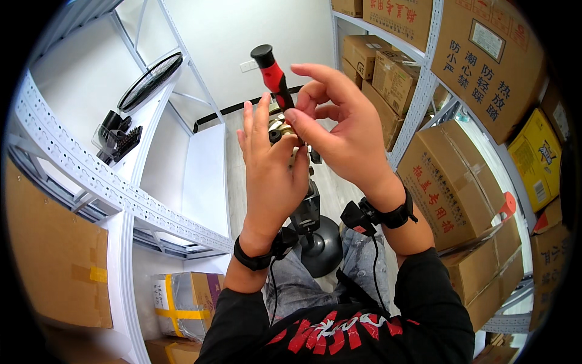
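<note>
screwdriver (273, 74) tip hidden behind fingers (315, 130), small brass part (280, 128) mostly covered

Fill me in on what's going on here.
A person stands between a white metal rack and shelves of cardboard boxes, working on a small metal part atop a black stand. The left hand steadies the part from behind. The right hand pinches a red-and-black screwdriver, handle up, tip down into the part.

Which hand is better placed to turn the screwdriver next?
Right. The right hand already has its fingers pinched on the red-and-black screwdriver just below the handle. The left hand is cupped around the small metal part under the tip, steadying it.
</note>
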{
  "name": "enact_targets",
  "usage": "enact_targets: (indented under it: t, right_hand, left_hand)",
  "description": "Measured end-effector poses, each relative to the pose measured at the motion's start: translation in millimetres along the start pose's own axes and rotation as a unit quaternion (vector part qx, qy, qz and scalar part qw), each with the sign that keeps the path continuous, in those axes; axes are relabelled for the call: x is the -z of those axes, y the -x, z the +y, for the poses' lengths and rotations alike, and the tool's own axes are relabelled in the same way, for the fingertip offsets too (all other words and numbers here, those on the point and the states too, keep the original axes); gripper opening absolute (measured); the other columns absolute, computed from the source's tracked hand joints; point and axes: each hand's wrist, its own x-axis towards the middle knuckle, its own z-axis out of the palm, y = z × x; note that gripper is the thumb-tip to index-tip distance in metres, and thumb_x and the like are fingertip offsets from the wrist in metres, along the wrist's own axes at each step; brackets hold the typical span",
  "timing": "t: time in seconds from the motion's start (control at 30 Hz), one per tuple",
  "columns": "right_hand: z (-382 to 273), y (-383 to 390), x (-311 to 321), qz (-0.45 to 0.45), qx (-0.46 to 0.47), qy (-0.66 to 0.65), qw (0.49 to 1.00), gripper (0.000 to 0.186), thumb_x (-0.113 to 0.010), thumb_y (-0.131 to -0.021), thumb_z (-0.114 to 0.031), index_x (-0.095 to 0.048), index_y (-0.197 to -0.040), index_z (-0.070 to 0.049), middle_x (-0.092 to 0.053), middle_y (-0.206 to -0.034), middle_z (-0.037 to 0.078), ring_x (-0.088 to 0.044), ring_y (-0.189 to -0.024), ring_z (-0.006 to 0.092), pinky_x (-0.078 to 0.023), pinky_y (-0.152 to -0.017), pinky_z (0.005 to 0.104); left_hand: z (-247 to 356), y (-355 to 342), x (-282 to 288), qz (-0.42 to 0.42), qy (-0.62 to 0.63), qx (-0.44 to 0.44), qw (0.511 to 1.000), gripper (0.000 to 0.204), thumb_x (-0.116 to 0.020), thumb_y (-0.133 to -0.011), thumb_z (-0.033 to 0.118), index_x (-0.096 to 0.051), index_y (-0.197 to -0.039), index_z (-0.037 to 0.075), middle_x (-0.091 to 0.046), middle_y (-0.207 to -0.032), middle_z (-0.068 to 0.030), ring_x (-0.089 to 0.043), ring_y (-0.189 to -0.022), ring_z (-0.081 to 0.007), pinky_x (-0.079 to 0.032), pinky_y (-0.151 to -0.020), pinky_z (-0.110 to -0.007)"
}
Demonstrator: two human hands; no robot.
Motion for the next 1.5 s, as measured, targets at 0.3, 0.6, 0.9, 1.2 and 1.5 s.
enact_targets:
  t: [0.3,0.6,0.9,1.2,1.5]
  right_hand:
    - [7.9,-0.8,4.1,-0.018,-0.009,0.003,1.000,0.031,-0.070,-0.085,-0.004,-0.065,-0.115,-0.001,-0.064,-0.093,0.008,-0.066,-0.080,0.0166,-0.056,-0.070,0.0279]
    - [12.4,0.4,5.5,0.047,0.017,-0.096,0.994,0.035,-0.066,-0.092,0.000,-0.057,-0.125,0.001,-0.065,-0.103,0.008,-0.065,-0.092,0.0139,-0.055,-0.076,0.0265]
    - [14.7,30.0,35.9,0.102,-0.037,-0.135,0.985,0.029,-0.062,-0.094,-0.005,-0.052,-0.121,-0.003,-0.053,-0.093,0.000,-0.048,-0.073,0.0059,-0.042,-0.069,0.0211]
    - [23.7,66.5,20.7,-0.070,-0.131,0.147,0.978,0.039,-0.084,-0.078,-0.017,-0.067,-0.111,-0.005,-0.058,-0.080,0.002,-0.050,-0.065,0.0118,-0.041,-0.058,0.0253]
    - [42.1,76.8,31.4,-0.019,-0.199,0.065,0.978,0.039,-0.079,-0.082,-0.011,-0.066,-0.118,-0.003,-0.058,-0.084,-0.005,-0.048,-0.070,0.0040,-0.039,-0.059,0.0216]
  left_hand:
    - [1.2,0.8,3.0,-0.007,-0.010,0.014,1.000,0.014,-0.066,-0.087,0.012,-0.068,-0.099,0.005,-0.028,-0.159,-0.0227,-0.023,-0.146,-0.0520,-0.020,-0.112,-0.070]
    - [-0.9,-0.4,5.5,0.003,-0.021,0.011,1.000,0.006,-0.068,-0.086,0.011,-0.067,-0.088,0.005,-0.028,-0.158,-0.0243,-0.022,-0.146,-0.0515,-0.020,-0.112,-0.069]
    - [-7.8,4.9,14.3,0.017,0.081,-0.016,0.996,0.004,-0.069,-0.083,0.006,-0.069,-0.088,0.006,-0.027,-0.160,-0.0252,-0.022,-0.148,-0.0484,-0.022,-0.117,-0.057]
    - [-40.1,33.7,33.0,0.100,0.242,0.021,0.965,0.007,-0.064,-0.091,0.004,-0.065,-0.098,0.005,-0.033,-0.157,-0.0219,-0.029,-0.148,-0.0401,-0.029,-0.115,-0.057]
    - [-58.0,62.4,28.6,0.086,0.292,0.071,0.950,0.008,-0.063,-0.092,0.003,-0.064,-0.099,0.002,-0.044,-0.148,-0.0200,-0.044,-0.138,-0.0339,-0.042,-0.109,-0.048]
